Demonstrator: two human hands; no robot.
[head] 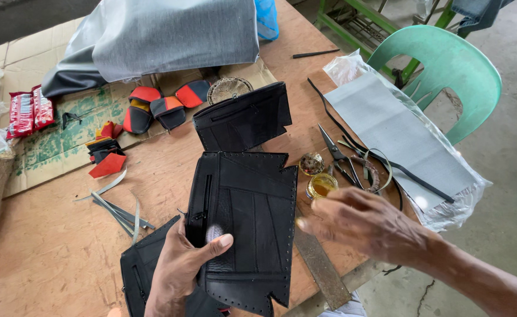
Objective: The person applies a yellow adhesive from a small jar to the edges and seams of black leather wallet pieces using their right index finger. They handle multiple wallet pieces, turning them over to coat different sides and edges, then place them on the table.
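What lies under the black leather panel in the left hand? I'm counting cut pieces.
Under the black leather panel, another black piece with a zipper pokes out on the workbench. Its right part is covered.

**Left hand gripping, right hand hovering open**

The left hand rises from the bottom edge of the view with its back turned to the camera. Its thumb lies flat across the front of what it holds, nail up and pointing right, while the remaining fingers are curled behind, out of sight. The right forearm enters from the lower right corner and stretches leftward. The right hand is palm down, knuckles up, its fingers loosely bent and spread, fingertips aimed left toward the other hand, gripping nothing, slightly blurred.
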